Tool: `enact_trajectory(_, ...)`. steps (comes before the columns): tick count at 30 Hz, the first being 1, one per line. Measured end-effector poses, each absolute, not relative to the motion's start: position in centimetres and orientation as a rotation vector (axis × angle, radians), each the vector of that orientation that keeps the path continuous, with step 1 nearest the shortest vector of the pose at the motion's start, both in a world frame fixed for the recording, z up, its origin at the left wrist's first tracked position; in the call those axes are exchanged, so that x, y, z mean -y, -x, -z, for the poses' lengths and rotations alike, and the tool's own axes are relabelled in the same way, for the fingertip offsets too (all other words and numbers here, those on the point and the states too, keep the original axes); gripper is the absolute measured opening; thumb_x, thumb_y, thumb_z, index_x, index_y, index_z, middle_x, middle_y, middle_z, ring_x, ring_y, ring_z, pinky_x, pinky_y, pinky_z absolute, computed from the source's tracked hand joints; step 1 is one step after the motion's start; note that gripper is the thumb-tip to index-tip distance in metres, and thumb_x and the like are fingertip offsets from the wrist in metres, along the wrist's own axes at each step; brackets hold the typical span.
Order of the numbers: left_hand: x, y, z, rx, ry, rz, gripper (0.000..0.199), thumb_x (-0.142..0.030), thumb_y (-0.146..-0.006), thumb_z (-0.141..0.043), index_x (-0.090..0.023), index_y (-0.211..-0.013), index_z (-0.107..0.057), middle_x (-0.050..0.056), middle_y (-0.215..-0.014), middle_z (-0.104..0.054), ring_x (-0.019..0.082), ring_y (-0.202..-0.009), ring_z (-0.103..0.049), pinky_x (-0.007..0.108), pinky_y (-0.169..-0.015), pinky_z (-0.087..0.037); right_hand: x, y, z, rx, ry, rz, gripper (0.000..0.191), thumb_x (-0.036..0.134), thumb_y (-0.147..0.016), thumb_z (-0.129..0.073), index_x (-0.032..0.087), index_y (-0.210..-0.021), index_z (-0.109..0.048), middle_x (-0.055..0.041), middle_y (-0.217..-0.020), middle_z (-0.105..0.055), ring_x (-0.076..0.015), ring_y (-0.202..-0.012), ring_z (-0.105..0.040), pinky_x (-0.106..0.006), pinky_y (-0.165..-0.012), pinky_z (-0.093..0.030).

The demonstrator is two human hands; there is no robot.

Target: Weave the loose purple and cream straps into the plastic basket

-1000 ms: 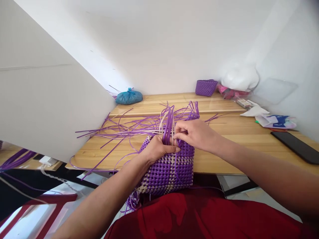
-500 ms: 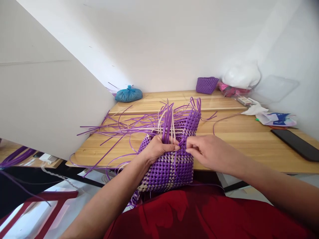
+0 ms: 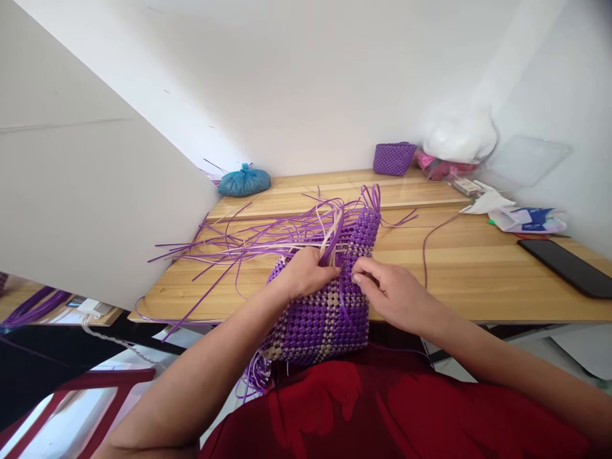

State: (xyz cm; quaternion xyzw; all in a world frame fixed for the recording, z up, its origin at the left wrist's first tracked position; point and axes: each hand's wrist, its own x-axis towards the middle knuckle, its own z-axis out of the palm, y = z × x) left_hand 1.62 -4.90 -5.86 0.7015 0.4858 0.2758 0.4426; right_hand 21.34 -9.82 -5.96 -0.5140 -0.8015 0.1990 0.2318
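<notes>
A partly woven basket (image 3: 325,325) of purple and cream plastic strips leans on the table's front edge, close to my body. Long loose strips (image 3: 224,255) run from it to the left across the tabletop. My left hand (image 3: 310,271) is closed on the basket's upper edge, its thumb lying along the weave and upright strips bunched behind it. At the right side of the weave, my right hand (image 3: 382,284) is closed in a pinch against the basket. What lies between its fingertips is too small to make out.
On the wooden table (image 3: 392,248) lie a black phone (image 3: 568,264) and a tissue packet (image 3: 528,220) at right. At the back stand a tied blue bag (image 3: 245,180), a small purple basket (image 3: 394,158) and a white bag (image 3: 461,135). A red chair (image 3: 105,382) is lower left.
The upright strips at my left hand have bent over to the right. My right hand has shifted slightly left and stays by the weave. The whole view has tilted a little.
</notes>
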Motion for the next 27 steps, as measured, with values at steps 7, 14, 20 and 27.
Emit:
enact_trajectory(7, 3.4, -2.7, 8.2, -1.09, -1.132, -0.893, 0.014, -0.022, -0.059, -0.076, -0.014, -0.069, -0.07, 0.002, -0.065, -0.067, 0.016, -0.058, -0.058, 0.032, -0.066, -0.047, 7.6, -21.5, 6.0, 2.043, 1.358, -0.718, 0.021, 0.03, -0.092, -0.044, 0.021, -0.075, -0.053, 0.0018, -0.065, -0.057, -0.0139, -0.062, -0.052, -0.025, -0.058, -0.034)
enact_trajectory(14, 4.1, -2.7, 9.4, -1.001, -0.997, -0.958, 0.023, -0.024, -0.059, -0.081, -0.014, -0.077, -0.073, 0.003, -0.073, -0.071, 0.016, -0.064, -0.063, 0.031, -0.071, -0.049, 6.9, -21.1, 6.0, 2.111, 1.388, -0.573, 0.033, 0.042, -0.091, -0.046, 0.02, -0.067, -0.052, 0.0029, -0.057, -0.051, -0.0116, -0.054, -0.045, -0.025, -0.052, -0.026)
enact_trajectory(20, 5.2, -2.6, 10.0, -0.983, -0.881, -0.984, 0.022, -0.024, -0.058, -0.083, -0.014, -0.073, -0.071, 0.003, -0.068, -0.071, 0.015, -0.061, -0.063, 0.032, -0.071, -0.05, 7.1, -20.6, 7.0, 2.059, 1.378, -0.63, 0.033, 0.034, -0.087, -0.048, 0.019, -0.058, -0.046, 0.0035, -0.054, -0.045, -0.0108, -0.054, -0.043, -0.025, -0.053, -0.025)
enact_trajectory(27, 5.6, -2.7, 10.3, -0.972, -0.89, -1.019, 0.024, -0.028, -0.061, -0.084, -0.014, -0.073, -0.07, 0.003, -0.069, -0.07, 0.014, -0.06, -0.061, 0.029, -0.068, -0.049, 6.3, -21.0, 6.9, 1.986, 1.329, -0.93, 0.028, 0.031, -0.08, -0.05, 0.019, -0.054, -0.048, 0.0031, -0.051, -0.052, -0.0102, -0.051, -0.045, -0.024, -0.05, -0.029)
